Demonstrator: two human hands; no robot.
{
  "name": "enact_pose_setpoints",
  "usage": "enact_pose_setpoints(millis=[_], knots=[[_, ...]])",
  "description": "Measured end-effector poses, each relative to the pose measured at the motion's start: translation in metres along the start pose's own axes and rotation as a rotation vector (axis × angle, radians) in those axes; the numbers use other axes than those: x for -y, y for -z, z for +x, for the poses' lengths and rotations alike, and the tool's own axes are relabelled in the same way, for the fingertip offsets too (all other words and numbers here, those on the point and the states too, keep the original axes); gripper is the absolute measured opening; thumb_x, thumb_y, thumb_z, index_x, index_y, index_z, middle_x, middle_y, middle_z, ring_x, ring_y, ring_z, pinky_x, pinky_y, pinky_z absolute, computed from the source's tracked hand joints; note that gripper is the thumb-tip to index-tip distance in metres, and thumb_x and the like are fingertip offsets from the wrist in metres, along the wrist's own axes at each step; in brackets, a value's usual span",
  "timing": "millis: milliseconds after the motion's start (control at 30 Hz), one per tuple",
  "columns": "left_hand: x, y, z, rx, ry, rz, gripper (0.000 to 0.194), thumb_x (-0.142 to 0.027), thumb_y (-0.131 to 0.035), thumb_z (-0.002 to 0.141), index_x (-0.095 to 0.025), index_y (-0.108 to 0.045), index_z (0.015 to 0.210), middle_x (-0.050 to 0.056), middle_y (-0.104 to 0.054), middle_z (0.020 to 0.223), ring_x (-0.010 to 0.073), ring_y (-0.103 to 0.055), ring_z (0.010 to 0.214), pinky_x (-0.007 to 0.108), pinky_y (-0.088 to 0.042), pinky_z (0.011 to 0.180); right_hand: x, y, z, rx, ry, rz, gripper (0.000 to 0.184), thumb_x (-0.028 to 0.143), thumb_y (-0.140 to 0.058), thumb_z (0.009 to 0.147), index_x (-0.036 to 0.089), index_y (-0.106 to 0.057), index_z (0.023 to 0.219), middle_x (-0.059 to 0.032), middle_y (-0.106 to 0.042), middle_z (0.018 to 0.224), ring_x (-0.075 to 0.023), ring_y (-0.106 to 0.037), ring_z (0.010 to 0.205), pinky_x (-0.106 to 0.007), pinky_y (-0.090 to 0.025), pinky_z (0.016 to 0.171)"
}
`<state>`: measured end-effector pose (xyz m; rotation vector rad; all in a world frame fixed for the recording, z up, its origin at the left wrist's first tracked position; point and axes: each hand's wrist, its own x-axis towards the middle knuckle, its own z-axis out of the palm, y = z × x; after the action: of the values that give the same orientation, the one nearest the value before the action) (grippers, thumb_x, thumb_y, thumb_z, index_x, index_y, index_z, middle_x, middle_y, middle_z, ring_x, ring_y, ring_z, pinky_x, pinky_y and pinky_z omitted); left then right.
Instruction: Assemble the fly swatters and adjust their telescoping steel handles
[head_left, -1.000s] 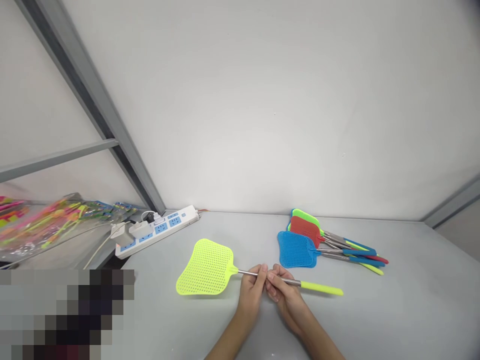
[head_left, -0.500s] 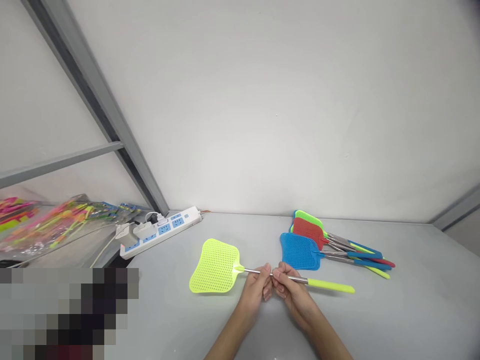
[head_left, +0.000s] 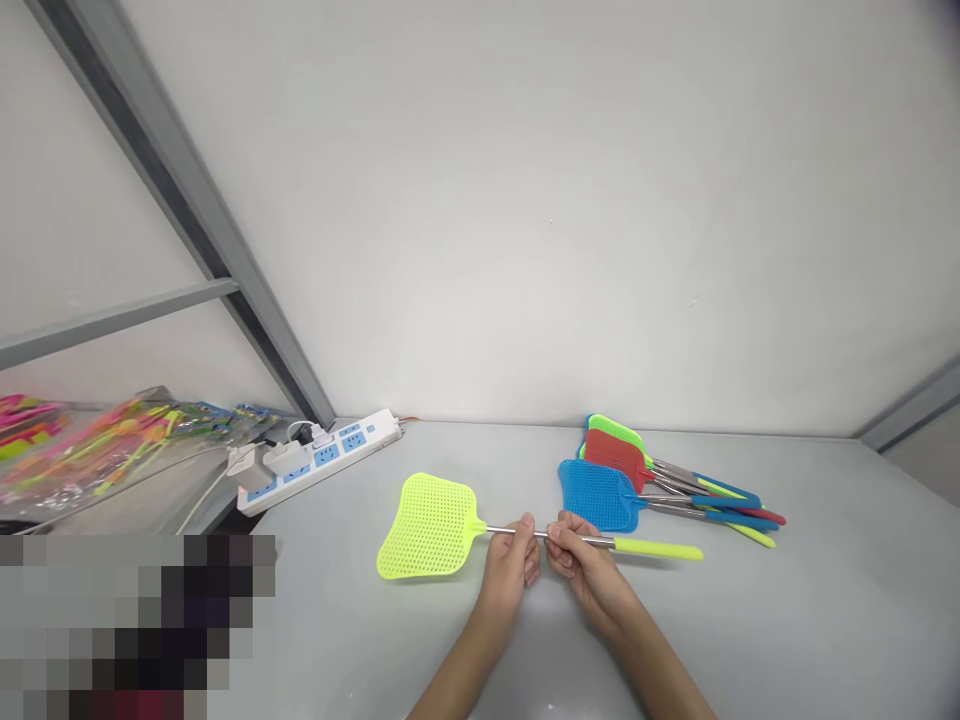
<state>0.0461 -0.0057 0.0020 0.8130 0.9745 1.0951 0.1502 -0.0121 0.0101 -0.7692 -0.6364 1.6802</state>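
left hand (head_left: pixel 512 568) and right hand (head_left: pixel 589 572) are clamping yellow swatter (head_left: pixel 439 527) by its shaft (head_left: pixel 501 530); swatter pile (head_left: pixel 611 497) is lying beyond grip, rightward.

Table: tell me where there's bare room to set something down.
Bare: between power strip and swatter pile, behind the held swatter; also near right, in front of the pile. Crowded: the pile; back left, strip and plugs.

I'm counting two bare hands, a left hand (head_left: pixel 512 565) and a right hand (head_left: pixel 592 580), sharing one yellow swatter (head_left: pixel 427 526). Farther over, three mesh heads are showing broadly, one blue (head_left: pixel 598 496), one red (head_left: pixel 612 455) and one green (head_left: pixel 616 434); overlapping handles (head_left: pixel 735 512) are hiding their full number. One power strip (head_left: pixel 341 460) is carrying at least three white plugs (head_left: pixel 251 467). The bagged items (head_left: pixel 112 440) are tangling past counting.
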Motion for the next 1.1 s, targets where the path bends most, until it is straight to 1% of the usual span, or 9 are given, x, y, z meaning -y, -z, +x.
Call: enact_pose_setpoints(millis=[200, 367, 567, 800, 967, 1100], knots=[[-0.011, 0.009, 0.002, -0.038, -0.039, 0.026, 0.045, -0.051, -0.05, 0.067, -0.019, -0.026, 0.047, -0.009, -0.023, 0.037, 0.0036, -0.022, 0.034, 0.02, -0.019, 0.037, 0.007, 0.003, 0.002, 0.01, 0.04, -0.024, 0.023, 0.017, -0.06, 0.067, 0.016, -0.039, 0.056, 0.0046, -0.039, 0.048, -0.0045, -0.025, 0.043, -0.02, -0.016, 0.04], [-0.017, 0.014, 0.001, -0.068, -0.056, 0.043, 0.045, -0.05, -0.05, 0.068, -0.019, -0.025, 0.047, -0.009, -0.023, 0.037, 0.0036, -0.021, 0.035, 0.02, -0.02, 0.037, 0.012, 0.004, 0.002, 0.017, 0.041, -0.026, 0.025, 0.017, -0.059, 0.067, 0.016, -0.038, 0.054, 0.0049, -0.037, 0.047, -0.0049, -0.025, 0.043, -0.02, -0.015, 0.04], [-0.016, 0.015, 0.003, -0.035, -0.059, 0.041, 0.044, -0.049, -0.051, 0.068, -0.019, -0.025, 0.047, -0.009, -0.023, 0.038, 0.0035, -0.02, 0.035, 0.019, -0.019, 0.036, 0.014, 0.007, 0.0, 0.012, 0.056, -0.035, 0.025, 0.017, -0.058, 0.067, 0.016, -0.038, 0.053, 0.0054, -0.035, 0.047, -0.0051, -0.023, 0.043, -0.021, -0.016, 0.041], [-0.016, 0.016, 0.004, -0.038, -0.087, 0.071, 0.044, -0.049, -0.051, 0.067, -0.019, -0.025, 0.047, -0.009, -0.021, 0.039, 0.0038, -0.021, 0.035, 0.019, -0.019, 0.036, 0.014, 0.013, 0.001, 0.058, 0.065, -0.035, 0.025, 0.017, -0.058, 0.068, 0.017, -0.037, 0.054, 0.0057, -0.034, 0.047, -0.005, -0.023, 0.043, -0.02, -0.015, 0.041], [-0.02, 0.018, 0.003, -0.027, -0.097, 0.081, 0.043, -0.047, -0.049, 0.07, -0.019, -0.024, 0.048, -0.009, -0.021, 0.04, 0.0039, -0.02, 0.036, 0.019, -0.021, 0.037, 0.016, 0.013, 0.0, 0.048, 0.076, -0.034, 0.026, 0.018, -0.059, 0.067, 0.017, -0.037, 0.054, 0.0057, -0.034, 0.048, -0.0049, -0.025, 0.044, -0.02, -0.016, 0.04], [-0.022, 0.019, 0.003, -0.037, -0.096, 0.094, 0.044, -0.048, -0.049, 0.07, -0.019, -0.024, 0.047, -0.009, -0.021, 0.04, 0.004, -0.02, 0.037, 0.019, -0.021, 0.037, 0.018, 0.013, 0.0, 0.049, 0.065, -0.062, 0.027, 0.021, -0.06, 0.066, 0.017, -0.037, 0.054, 0.006, -0.033, 0.046, -0.0047, -0.024, 0.042, -0.02, -0.015, 0.04]])
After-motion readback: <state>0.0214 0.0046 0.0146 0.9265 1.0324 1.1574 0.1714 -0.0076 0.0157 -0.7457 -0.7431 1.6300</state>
